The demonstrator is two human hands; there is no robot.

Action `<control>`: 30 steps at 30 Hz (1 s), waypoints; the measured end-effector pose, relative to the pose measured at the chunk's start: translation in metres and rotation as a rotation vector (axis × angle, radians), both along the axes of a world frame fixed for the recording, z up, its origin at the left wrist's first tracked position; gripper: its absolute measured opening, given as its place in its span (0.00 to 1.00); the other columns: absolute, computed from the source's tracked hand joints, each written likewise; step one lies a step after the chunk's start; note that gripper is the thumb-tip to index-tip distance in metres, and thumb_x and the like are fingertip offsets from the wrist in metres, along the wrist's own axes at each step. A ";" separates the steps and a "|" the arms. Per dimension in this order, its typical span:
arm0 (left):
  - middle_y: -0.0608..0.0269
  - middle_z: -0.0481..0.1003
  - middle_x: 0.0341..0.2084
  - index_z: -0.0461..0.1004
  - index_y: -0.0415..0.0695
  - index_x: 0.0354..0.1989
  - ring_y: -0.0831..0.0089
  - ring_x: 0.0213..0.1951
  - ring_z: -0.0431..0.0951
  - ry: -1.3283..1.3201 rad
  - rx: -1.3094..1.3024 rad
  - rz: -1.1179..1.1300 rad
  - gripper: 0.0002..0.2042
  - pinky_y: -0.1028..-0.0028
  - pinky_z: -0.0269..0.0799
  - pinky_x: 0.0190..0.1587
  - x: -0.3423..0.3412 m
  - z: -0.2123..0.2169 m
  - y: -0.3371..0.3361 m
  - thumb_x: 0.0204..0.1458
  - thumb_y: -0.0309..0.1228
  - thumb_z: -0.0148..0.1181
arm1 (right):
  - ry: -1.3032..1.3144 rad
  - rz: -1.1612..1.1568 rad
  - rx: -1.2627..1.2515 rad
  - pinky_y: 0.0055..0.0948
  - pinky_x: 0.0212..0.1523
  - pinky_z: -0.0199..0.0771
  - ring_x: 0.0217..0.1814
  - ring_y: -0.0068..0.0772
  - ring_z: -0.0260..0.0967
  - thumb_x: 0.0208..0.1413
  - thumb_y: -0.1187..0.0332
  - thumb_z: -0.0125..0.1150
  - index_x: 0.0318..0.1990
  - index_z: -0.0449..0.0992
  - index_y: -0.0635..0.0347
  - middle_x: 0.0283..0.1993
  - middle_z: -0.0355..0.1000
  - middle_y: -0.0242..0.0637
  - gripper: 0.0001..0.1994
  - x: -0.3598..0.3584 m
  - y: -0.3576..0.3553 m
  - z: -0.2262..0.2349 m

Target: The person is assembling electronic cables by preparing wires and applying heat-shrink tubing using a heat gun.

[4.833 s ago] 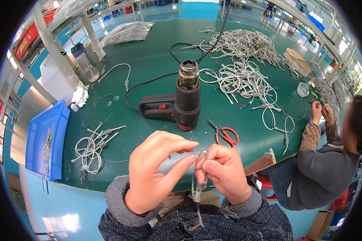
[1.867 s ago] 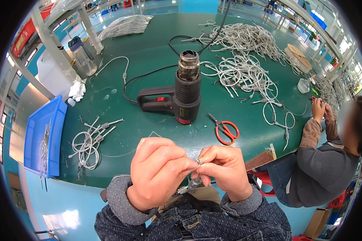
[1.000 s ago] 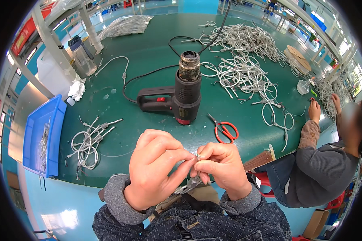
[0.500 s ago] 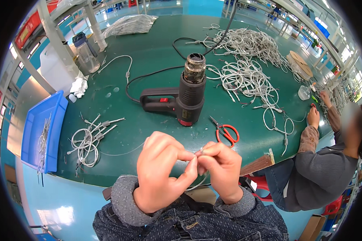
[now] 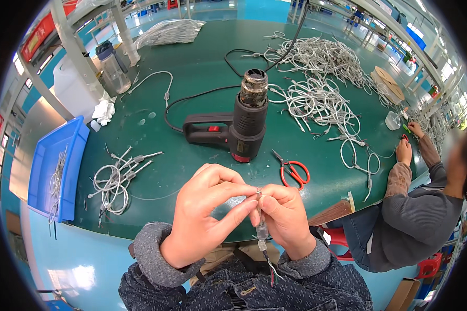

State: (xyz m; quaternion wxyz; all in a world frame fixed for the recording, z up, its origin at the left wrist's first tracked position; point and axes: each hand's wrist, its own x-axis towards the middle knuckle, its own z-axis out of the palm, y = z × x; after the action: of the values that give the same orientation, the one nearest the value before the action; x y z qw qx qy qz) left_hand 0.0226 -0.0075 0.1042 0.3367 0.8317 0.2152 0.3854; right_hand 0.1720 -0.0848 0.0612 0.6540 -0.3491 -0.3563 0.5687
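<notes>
In front of my body, my right hand (image 5: 287, 218) is closed around a short cable with a clear plastic sleeve (image 5: 262, 231). The cable's lower end hangs below my fingers, with thin red, green and white wires (image 5: 273, 273) splayed out. My left hand (image 5: 206, 215) pinches at the cable's upper end, its thumb and forefinger meeting a small bare wire tip (image 5: 259, 192) beside my right fingertips. Just beyond my hands stands a black heat gun (image 5: 247, 124), nozzle upward. Red-handled pliers (image 5: 296, 173) lie beyond my right hand.
Left lie a coiled cable bundle (image 5: 114, 184) and a blue tray (image 5: 79, 166) with cables. Cable piles (image 5: 321, 57) cover the far right, near a wooden spool (image 5: 387, 83). A bottle (image 5: 113, 70) stands far left. A co-worker (image 5: 420, 217) sits right, hands at other cables.
The cable has swung into view below my right hand, showing its clear sleeve and loose wires. My left hand has shifted slightly left and down, its fingers straighter.
</notes>
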 end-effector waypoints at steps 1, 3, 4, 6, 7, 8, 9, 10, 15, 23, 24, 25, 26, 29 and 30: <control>0.60 0.74 0.30 0.79 0.41 0.35 0.70 0.34 0.74 0.010 -0.009 -0.010 0.11 0.74 0.68 0.37 -0.001 -0.001 -0.001 0.40 0.21 0.66 | 0.023 0.020 0.002 0.20 0.28 0.63 0.27 0.24 0.68 0.61 0.69 0.53 0.32 0.73 0.67 0.27 0.71 0.38 0.10 -0.001 0.000 -0.001; 0.59 0.74 0.30 0.79 0.41 0.34 0.70 0.34 0.73 -0.020 -0.063 -0.017 0.10 0.74 0.68 0.37 -0.002 -0.004 -0.001 0.40 0.20 0.65 | 0.068 0.057 0.008 0.20 0.29 0.64 0.27 0.25 0.68 0.62 0.68 0.53 0.32 0.73 0.67 0.27 0.72 0.38 0.10 -0.002 0.003 -0.002; 0.59 0.74 0.30 0.79 0.40 0.34 0.70 0.35 0.73 -0.050 -0.116 -0.024 0.10 0.74 0.68 0.37 -0.003 -0.007 -0.001 0.41 0.20 0.65 | 0.072 0.060 0.005 0.20 0.29 0.64 0.27 0.25 0.68 0.62 0.68 0.53 0.32 0.73 0.67 0.27 0.72 0.38 0.10 -0.003 0.003 -0.004; 0.59 0.74 0.30 0.79 0.40 0.33 0.70 0.35 0.73 -0.075 -0.172 -0.026 0.09 0.74 0.68 0.37 -0.007 -0.012 -0.003 0.41 0.19 0.65 | 0.145 0.142 -0.011 0.21 0.33 0.65 0.31 0.23 0.67 0.61 0.71 0.52 0.35 0.76 0.68 0.29 0.73 0.37 0.09 -0.004 0.004 -0.010; 0.59 0.74 0.30 0.78 0.39 0.33 0.70 0.35 0.73 -0.126 -0.233 -0.028 0.08 0.73 0.68 0.38 -0.008 -0.016 -0.006 0.42 0.19 0.63 | 0.182 0.176 -0.022 0.21 0.36 0.65 0.32 0.21 0.67 0.60 0.72 0.52 0.36 0.77 0.69 0.30 0.73 0.37 0.09 -0.004 0.003 -0.012; 0.59 0.74 0.30 0.77 0.38 0.32 0.70 0.34 0.73 -0.176 -0.295 -0.028 0.07 0.73 0.69 0.38 -0.009 -0.019 -0.008 0.43 0.18 0.62 | 0.189 0.172 -0.030 0.21 0.36 0.65 0.32 0.21 0.67 0.60 0.72 0.52 0.36 0.77 0.69 0.30 0.73 0.37 0.09 -0.007 0.003 -0.010; 0.58 0.74 0.29 0.76 0.37 0.32 0.70 0.34 0.74 -0.225 -0.358 -0.028 0.06 0.72 0.69 0.38 -0.010 -0.023 -0.012 0.44 0.17 0.60 | 0.102 0.131 0.020 0.22 0.37 0.66 0.34 0.22 0.67 0.60 0.72 0.52 0.36 0.77 0.69 0.32 0.73 0.38 0.09 -0.009 0.003 -0.010; 0.58 0.74 0.29 0.76 0.37 0.32 0.70 0.34 0.74 -0.218 -0.369 -0.029 0.06 0.72 0.69 0.38 -0.014 -0.024 -0.015 0.44 0.17 0.60 | 0.015 0.089 0.069 0.22 0.38 0.66 0.35 0.22 0.67 0.60 0.73 0.52 0.37 0.77 0.70 0.33 0.73 0.38 0.09 -0.012 0.005 -0.008; 0.53 0.74 0.27 0.68 0.34 0.35 0.68 0.30 0.76 -0.432 -0.512 0.085 0.05 0.70 0.74 0.36 -0.062 -0.004 -0.033 0.53 0.21 0.54 | -0.101 -0.079 0.134 0.23 0.41 0.66 0.39 0.25 0.67 0.58 0.75 0.51 0.38 0.77 0.70 0.38 0.72 0.39 0.09 0.019 0.008 -0.002; 0.61 0.69 0.20 0.64 0.36 0.36 0.79 0.19 0.69 -0.477 -0.340 0.359 0.02 0.80 0.65 0.22 -0.095 0.013 -0.028 0.57 0.20 0.46 | -0.509 -0.135 -0.035 0.25 0.36 0.67 0.35 0.28 0.68 0.55 0.77 0.55 0.33 0.76 0.69 0.33 0.70 0.37 0.05 0.033 0.028 -0.015; 0.61 0.69 0.20 0.64 0.36 0.36 0.79 0.19 0.69 -0.475 -0.343 0.361 0.02 0.80 0.65 0.22 -0.093 0.003 -0.022 0.57 0.20 0.46 | -0.659 -0.158 -0.031 0.25 0.35 0.68 0.34 0.29 0.68 0.53 0.78 0.56 0.33 0.76 0.69 0.33 0.70 0.37 0.04 0.035 0.034 -0.028; 0.63 0.68 0.21 0.65 0.36 0.38 0.81 0.20 0.67 -0.344 -0.366 0.351 0.03 0.81 0.63 0.22 -0.093 -0.011 -0.014 0.58 0.20 0.46 | -0.811 -0.181 -0.020 0.26 0.34 0.68 0.34 0.29 0.69 0.52 0.79 0.57 0.33 0.76 0.68 0.33 0.70 0.37 0.03 0.034 0.039 -0.037; 0.65 0.68 0.22 0.66 0.36 0.40 0.82 0.20 0.65 -0.214 -0.389 0.339 0.04 0.82 0.60 0.23 -0.092 -0.025 -0.008 0.58 0.20 0.46 | -0.812 -0.179 -0.018 0.26 0.34 0.68 0.34 0.29 0.69 0.52 0.79 0.57 0.33 0.76 0.68 0.33 0.70 0.37 0.03 0.033 0.043 -0.044; 0.66 0.68 0.24 0.67 0.36 0.43 0.83 0.23 0.65 -0.230 -0.563 0.292 0.06 0.84 0.60 0.25 -0.078 -0.056 0.001 0.59 0.20 0.47 | -1.271 -0.285 0.142 0.31 0.33 0.71 0.34 0.39 0.71 0.48 0.80 0.59 0.35 0.76 0.64 0.34 0.70 0.39 0.06 0.028 0.056 -0.068; 0.66 0.68 0.24 0.67 0.36 0.43 0.83 0.23 0.65 -0.230 -0.565 0.291 0.06 0.84 0.60 0.25 -0.076 -0.060 0.001 0.59 0.20 0.47 | -1.273 -0.284 0.140 0.31 0.33 0.71 0.34 0.39 0.71 0.48 0.80 0.59 0.35 0.76 0.64 0.34 0.70 0.39 0.06 0.024 0.060 -0.072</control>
State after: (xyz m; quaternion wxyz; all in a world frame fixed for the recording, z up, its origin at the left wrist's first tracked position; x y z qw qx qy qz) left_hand -0.0531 -0.0063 0.0443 0.5174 0.6171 0.3906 0.4460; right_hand 0.1964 -0.0249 -0.0109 0.4055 -0.6177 -0.6603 0.1346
